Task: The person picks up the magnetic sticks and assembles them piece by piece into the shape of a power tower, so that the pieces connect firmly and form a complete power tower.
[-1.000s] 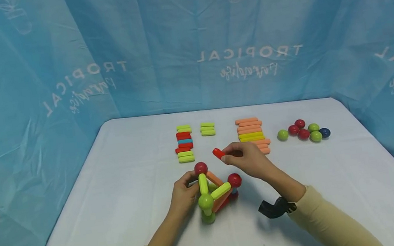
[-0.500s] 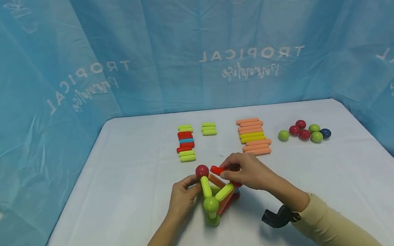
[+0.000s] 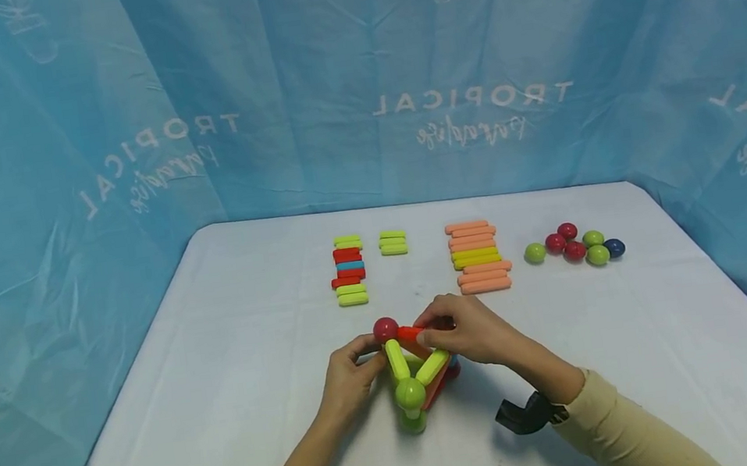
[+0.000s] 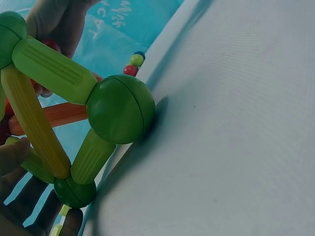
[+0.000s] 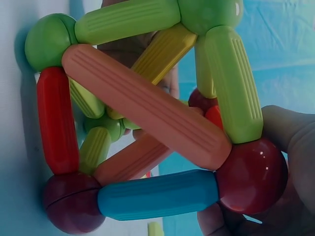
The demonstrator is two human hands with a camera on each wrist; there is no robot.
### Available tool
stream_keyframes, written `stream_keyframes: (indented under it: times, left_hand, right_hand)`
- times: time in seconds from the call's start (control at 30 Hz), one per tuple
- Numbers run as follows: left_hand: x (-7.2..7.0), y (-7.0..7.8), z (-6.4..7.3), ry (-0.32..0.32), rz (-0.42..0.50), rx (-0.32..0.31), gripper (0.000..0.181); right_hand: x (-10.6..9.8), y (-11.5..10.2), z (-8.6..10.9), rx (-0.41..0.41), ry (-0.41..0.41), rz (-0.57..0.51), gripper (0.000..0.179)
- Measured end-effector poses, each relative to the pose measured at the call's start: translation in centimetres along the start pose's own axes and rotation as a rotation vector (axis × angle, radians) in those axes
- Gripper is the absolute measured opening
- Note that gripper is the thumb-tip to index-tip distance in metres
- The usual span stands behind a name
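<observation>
Head view. A ball-and-stick frame stands on the white table. The left hand grips it at 9 o'clock; the right hand, at 2 o'clock, pinches a short red stick whose free end now meets a crimson ball at the frame's 11 o'clock. One second earlier the stick was held clear, toward that ball's 2 o'clock; half a second earlier it was just beside the ball. The frame's near green ball has shifted slightly toward 4 o'clock. Unchanged beyond the frame are a column of short sticks at 11 o'clock, three green sticks at 12, long sticks at 1 and loose balls at 2.

Left wrist view. A large-looking green sphere lies at 9 o'clock of centre; the left hand's fingers curl about a lower green sphere at 8 o'clock, near a yellow stick.

Right wrist view. An orange stick slants down to a second crimson ball at 4 o'clock, joined by a blue stick. The right hand's digits flank this ball; whether they touch it cannot be told.
</observation>
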State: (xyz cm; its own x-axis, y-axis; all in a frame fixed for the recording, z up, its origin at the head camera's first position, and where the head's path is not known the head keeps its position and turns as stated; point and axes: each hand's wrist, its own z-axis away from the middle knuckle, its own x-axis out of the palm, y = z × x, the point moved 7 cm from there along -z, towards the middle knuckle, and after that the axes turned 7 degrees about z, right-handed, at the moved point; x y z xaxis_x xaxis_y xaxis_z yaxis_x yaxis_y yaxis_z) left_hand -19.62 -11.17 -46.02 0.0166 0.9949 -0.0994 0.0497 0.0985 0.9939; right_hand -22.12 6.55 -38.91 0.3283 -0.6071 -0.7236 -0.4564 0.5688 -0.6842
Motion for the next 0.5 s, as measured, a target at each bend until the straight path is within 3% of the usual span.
stream_keyframes:
  times: [0.17, 0.27, 0.37, 0.5]
  left_hand:
    - [0.4, 1.5, 0.5, -0.012, 0.014, 0.003, 0.020]
    - [0.7, 2.1, 0.6, -0.019, 0.026, 0.005, 0.020]
    - [1.1, 1.3, 0.2, -0.020, 0.023, 0.001, 0.021]
    - [1.6, 0.0, -0.6, -0.036, 0.010, 0.008, 0.022]
  right_hand:
    - [-0.2, 0.4, 0.2, -0.004, -0.002, -0.028, 0.017]
    - [-1.0, 1.1, 0.5, -0.007, 0.043, -0.045, 0.021]
    - [-2.7, 2.8, 0.9, 0.018, 0.136, -0.063, 0.024]
    - [-5.3, 6.5, 1.3, 0.099, 0.283, -0.040, 0.027]
